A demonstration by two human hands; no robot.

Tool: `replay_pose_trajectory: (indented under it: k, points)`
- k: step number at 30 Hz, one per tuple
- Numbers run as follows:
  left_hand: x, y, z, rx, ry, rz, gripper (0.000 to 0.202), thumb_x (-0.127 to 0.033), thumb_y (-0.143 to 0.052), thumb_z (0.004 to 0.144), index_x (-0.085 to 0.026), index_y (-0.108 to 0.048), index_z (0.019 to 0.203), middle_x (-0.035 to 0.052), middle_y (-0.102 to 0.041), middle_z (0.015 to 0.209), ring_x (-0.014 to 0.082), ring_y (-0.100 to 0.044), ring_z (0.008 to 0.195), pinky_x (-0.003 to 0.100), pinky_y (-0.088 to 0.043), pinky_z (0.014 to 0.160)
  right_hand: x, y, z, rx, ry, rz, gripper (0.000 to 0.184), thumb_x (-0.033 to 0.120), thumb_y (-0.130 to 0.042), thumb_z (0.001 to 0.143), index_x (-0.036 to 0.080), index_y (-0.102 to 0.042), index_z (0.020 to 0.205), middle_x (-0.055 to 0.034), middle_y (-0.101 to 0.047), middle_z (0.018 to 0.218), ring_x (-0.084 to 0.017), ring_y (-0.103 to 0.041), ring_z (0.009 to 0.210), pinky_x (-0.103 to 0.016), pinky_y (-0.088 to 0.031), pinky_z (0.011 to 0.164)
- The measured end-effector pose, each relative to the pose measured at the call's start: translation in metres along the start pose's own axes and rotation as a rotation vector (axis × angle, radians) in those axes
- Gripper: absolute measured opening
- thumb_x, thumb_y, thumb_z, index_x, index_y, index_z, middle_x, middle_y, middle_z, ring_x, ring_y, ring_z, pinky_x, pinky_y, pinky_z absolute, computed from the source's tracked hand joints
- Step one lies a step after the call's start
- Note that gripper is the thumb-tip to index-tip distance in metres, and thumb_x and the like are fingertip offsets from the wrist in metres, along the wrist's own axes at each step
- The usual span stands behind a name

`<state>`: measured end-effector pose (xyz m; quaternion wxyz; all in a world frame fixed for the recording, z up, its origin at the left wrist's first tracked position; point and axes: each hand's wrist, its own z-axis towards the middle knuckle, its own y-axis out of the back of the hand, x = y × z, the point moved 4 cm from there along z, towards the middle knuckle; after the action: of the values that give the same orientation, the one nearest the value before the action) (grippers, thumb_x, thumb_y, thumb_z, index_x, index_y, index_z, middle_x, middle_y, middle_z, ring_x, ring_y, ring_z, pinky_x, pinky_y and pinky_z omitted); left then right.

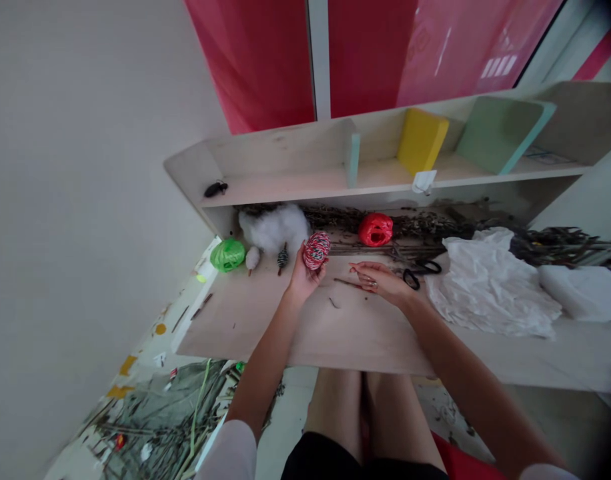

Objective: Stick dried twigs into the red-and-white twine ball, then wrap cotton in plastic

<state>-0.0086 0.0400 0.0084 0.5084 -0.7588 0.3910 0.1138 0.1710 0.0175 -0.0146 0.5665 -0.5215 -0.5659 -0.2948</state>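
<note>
My left hand (304, 278) is wrapped round a ball of red, white and dark twine (317, 251), holding it up above the desk. My right hand (378, 279) is closed in a pinch to its right; whatever is between the fingertips is too small to make out. A thin brown stick (346, 283) reaches out by the right fingers, and I cannot tell whether they grip it. Black-handled scissors (419, 272) lie just beyond that hand. Left of the twine are a small dark wrapped piece (283, 257) and a pale grey wrapped one (252, 258), each with a short stem.
White stuffing (275, 227), a green roll of plastic string (227, 255) and a red one (375, 230) sit toward the back. Dried branches (415, 230) run along under the shelf (285, 183). Crumpled white paper (490, 283) covers the right side. Twigs (165, 413) litter the floor at left.
</note>
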Motion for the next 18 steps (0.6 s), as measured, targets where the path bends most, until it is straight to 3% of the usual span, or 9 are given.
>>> replay_pose_trajectory:
  k: [6, 10, 14, 18]
  points:
    - [-0.0061, 0.0004, -0.0043, 0.025, 0.063, -0.282, 0.048, -0.05, -0.036, 0.093, -0.009, -0.061, 0.101, 0.0052, -0.063, 0.064, 0.0078, -0.057, 0.049, 0.014, -0.05, 0.047, -0.0005, -0.0033, 0.0008, 0.062, -0.011, 0.032, 0.039, 0.052, -0.072, 0.07, 0.015, -0.064, 0.079, 0.0101, -0.024, 0.052, -0.004, -0.017, 0.042, -0.022, -0.009, 0.04]
    - [-0.0082, 0.0036, -0.0037, 0.049, 0.054, -0.386, 0.051, -0.049, -0.032, 0.094, -0.007, -0.058, 0.105, 0.0041, -0.06, 0.063, 0.0055, -0.052, 0.044, 0.013, -0.047, 0.045, 0.0016, -0.003, 0.0017, 0.031, 0.011, 0.073, 0.041, 0.053, -0.076, 0.066, 0.016, -0.059, 0.071, 0.01, -0.026, 0.051, -0.003, -0.016, 0.043, -0.022, -0.007, 0.041]
    - [-0.0062, 0.0047, -0.0025, 0.169, 0.047, -0.321, 0.054, -0.05, -0.025, 0.094, -0.008, -0.06, 0.093, 0.0001, -0.049, 0.054, 0.003, -0.038, 0.036, 0.011, -0.033, 0.035, 0.0002, 0.0007, 0.0049, -0.012, -0.001, 0.111, 0.045, 0.054, -0.078, 0.06, 0.018, -0.052, 0.067, 0.0102, -0.025, 0.051, -0.003, -0.016, 0.043, -0.022, -0.008, 0.04]
    - [-0.0003, -0.001, -0.0057, 0.281, 0.029, -0.08, 0.049, -0.05, -0.031, 0.093, -0.012, -0.06, 0.08, -0.0018, -0.045, 0.051, 0.003, -0.025, 0.032, 0.015, -0.024, 0.032, -0.0013, 0.0025, 0.0059, 0.006, -0.074, 0.164, 0.047, 0.05, -0.077, 0.061, 0.02, -0.042, 0.064, 0.0103, -0.023, 0.052, -0.004, -0.016, 0.044, -0.021, -0.01, 0.04]
